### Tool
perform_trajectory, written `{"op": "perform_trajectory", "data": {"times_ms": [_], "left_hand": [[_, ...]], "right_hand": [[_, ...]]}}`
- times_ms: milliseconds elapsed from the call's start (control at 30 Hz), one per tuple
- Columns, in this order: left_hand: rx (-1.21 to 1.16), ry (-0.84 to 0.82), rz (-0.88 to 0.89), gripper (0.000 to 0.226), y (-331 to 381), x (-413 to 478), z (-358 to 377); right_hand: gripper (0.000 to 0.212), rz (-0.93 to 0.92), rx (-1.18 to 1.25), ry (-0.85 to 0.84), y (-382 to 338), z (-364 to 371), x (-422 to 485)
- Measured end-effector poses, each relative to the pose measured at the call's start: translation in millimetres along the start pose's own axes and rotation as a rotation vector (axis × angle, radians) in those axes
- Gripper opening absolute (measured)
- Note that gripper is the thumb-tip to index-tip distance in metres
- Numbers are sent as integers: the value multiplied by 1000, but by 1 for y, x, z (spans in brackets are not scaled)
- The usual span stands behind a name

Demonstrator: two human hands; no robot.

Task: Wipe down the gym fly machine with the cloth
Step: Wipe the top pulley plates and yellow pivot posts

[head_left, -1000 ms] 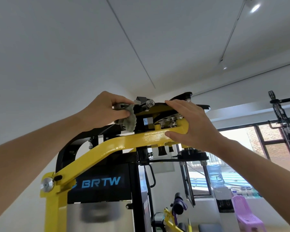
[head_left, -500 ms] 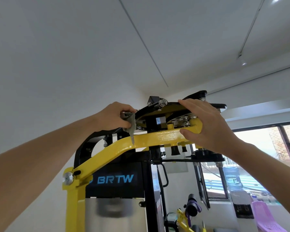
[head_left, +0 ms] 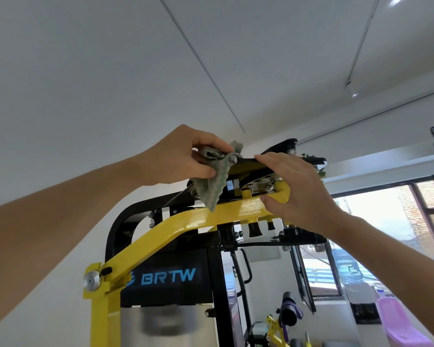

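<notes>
left hand [head_left: 198, 159]: pinching cloth [head_left: 212, 186], now raised and draped over pivot bolt [head_left: 233, 159]
right hand [head_left: 303, 189]: 3 o'clock of cloth, still clamping yellow arm [head_left: 186, 221]
task: fly machine [head_left: 166, 276] top pivot under wipe; lower frame likely pending

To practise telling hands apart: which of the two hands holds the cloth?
The left hand pinches the grey-green cloth. The right hand holds no cloth and grips the end of the yellow arm.

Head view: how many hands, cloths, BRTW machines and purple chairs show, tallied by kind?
hands: 2, left hand and right hand
cloth: 1
BRTW machine: 1
purple chair: 1
total: 5
</notes>
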State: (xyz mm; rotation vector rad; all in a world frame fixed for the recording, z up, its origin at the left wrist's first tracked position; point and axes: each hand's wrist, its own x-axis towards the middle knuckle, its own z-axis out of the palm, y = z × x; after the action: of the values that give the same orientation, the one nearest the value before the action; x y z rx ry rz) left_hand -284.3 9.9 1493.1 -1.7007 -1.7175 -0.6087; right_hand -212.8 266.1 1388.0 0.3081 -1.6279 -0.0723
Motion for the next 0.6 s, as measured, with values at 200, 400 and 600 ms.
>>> {"op": "perform_trajectory", "data": {"times_ms": [200, 400, 600], "left_hand": [[75, 74, 126, 49, 16, 15, 16], [203, 33, 115, 40, 9, 21, 20], [245, 130, 156, 33, 10, 23, 28]], "right_hand": [[71, 44, 71, -38, -2, -7, 2], [66, 159, 186, -61, 0, -11, 4], [75, 114, 120, -159, 7, -21, 6]]}}
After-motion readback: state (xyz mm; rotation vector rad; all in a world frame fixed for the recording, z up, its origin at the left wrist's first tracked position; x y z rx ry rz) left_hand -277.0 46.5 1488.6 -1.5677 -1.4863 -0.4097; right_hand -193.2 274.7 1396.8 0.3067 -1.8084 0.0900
